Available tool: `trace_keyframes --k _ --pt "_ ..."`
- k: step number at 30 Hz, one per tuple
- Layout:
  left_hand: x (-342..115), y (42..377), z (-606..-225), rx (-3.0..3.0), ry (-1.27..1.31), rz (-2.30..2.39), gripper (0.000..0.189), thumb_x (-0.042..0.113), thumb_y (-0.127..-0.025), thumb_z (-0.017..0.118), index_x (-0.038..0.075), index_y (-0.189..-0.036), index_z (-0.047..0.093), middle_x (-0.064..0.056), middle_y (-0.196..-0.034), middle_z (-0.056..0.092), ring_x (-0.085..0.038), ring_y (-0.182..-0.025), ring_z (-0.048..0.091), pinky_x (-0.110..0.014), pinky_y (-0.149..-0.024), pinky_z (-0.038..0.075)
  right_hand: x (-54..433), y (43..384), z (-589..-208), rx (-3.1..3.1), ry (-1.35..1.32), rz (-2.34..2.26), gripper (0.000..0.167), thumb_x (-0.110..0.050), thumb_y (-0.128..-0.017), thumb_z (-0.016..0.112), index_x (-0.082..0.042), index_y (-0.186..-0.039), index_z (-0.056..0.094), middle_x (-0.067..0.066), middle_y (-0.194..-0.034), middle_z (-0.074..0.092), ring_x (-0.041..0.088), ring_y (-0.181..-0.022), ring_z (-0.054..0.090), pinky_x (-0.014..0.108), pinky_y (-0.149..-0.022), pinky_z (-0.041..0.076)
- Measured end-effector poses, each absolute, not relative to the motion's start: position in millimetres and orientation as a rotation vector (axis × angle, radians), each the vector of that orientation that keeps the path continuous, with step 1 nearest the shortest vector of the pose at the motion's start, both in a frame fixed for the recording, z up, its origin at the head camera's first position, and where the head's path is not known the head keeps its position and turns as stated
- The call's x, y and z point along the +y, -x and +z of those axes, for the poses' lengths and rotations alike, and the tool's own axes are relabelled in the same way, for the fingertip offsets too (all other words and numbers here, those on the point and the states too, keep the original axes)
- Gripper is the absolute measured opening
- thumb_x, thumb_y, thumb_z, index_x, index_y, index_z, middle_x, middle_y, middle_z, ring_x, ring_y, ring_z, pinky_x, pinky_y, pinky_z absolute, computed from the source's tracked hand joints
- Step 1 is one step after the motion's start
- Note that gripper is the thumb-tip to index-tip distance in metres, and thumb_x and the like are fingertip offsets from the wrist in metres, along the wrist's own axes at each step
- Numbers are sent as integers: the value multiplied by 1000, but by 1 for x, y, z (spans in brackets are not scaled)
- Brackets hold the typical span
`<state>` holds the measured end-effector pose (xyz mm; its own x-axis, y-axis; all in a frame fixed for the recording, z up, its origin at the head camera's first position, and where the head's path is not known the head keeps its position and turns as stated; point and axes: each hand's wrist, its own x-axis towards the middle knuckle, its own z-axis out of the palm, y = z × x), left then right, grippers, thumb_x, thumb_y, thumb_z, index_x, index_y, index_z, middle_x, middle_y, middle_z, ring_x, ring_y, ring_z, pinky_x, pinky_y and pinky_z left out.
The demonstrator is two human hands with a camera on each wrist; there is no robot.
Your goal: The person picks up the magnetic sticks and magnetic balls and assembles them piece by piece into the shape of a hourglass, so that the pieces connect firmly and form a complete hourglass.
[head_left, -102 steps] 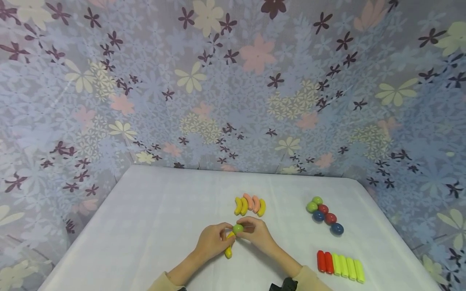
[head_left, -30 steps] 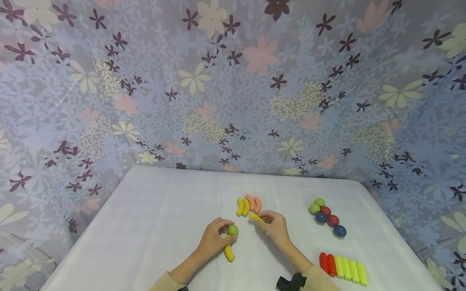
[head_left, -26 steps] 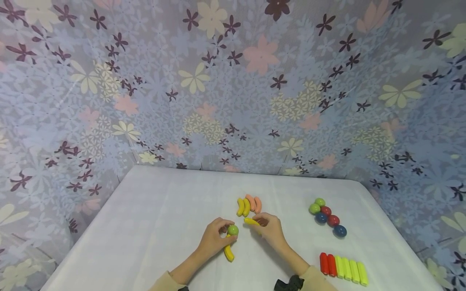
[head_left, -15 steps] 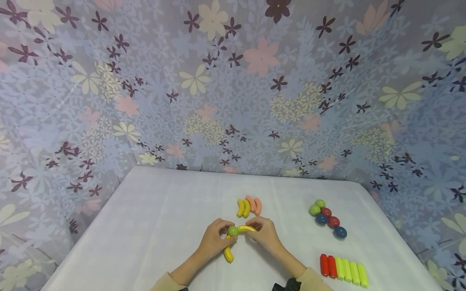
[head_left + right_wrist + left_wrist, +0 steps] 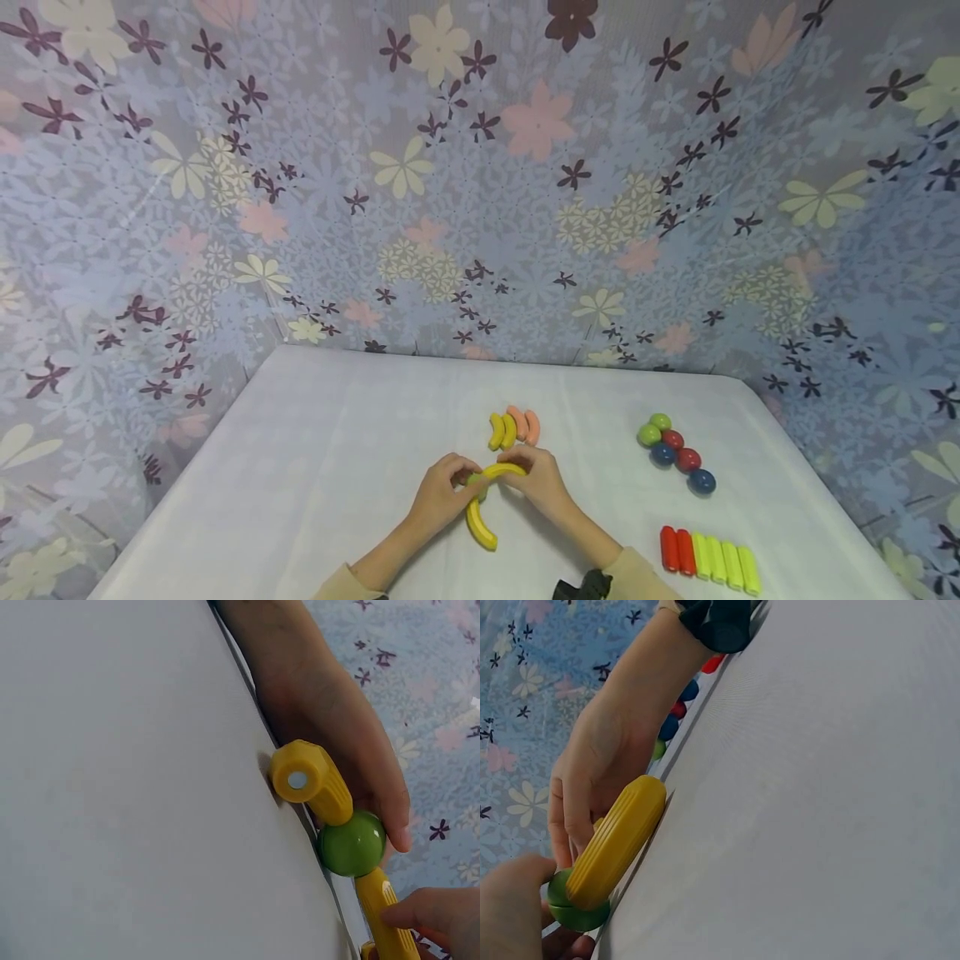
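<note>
My left hand [image 5: 441,492] grips a glossy green ball [image 5: 352,846] between thumb and fingers, close over the white table. From the ball a yellow curved rod [image 5: 481,528] extends toward me, its free end showing a silvery disc in the right wrist view. My right hand [image 5: 542,483] pinches a second yellow curved rod [image 5: 507,468], whose tip meets the ball's other side. In the head view the fingers and this rod partly hide the ball. The left wrist view shows the first rod large, in front of the ball [image 5: 577,919].
Beyond my hands lie two yellow curved rods [image 5: 503,431] and two pink ones [image 5: 523,425] in a row. At right are green, red and blue balls [image 5: 672,439]. Nearer stand red straight rods [image 5: 677,551] beside several lime ones [image 5: 725,562]. A floral cloth [image 5: 480,167] hangs behind the table.
My right hand has let go of the ball, taken the rightmost yellow rod from the row and brought it left to the ball. The first rod's near end has swung right.
</note>
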<state>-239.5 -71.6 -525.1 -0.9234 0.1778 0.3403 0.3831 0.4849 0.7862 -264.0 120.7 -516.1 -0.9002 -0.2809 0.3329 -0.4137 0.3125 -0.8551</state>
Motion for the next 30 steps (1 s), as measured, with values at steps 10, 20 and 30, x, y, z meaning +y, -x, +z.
trace_keyframes --k 10,20,30 --pt "-73 244 -528 -2486 408 -1574 23 23 -84 71 9 -101 70 -5 -87 72 -6 -77 61 -18 -69 48 108 267 -512 -2419 -814 1715 23 -2 -79 73 6 -99 67 23 -96 69 19 -89 66 22 -76 54" --pt "-69 241 -521 -2501 310 -1561 21 12 -78 72 8 -98 70 -3 -83 68 -2 -70 50 -17 -63 43 134 271 -509 -2444 -548 1662 22 4 -77 72 6 -98 67 23 -96 69 27 -85 66 24 -74 55" --pt "-70 239 -519 -2523 141 -1459 20 16 -78 72 14 -97 71 0 -83 68 -2 -65 47 -17 -60 40 219 279 -490 -2471 47 1474 18 -4 -82 69 3 -99 69 18 -96 71 -5 -76 59 14 -72 48"
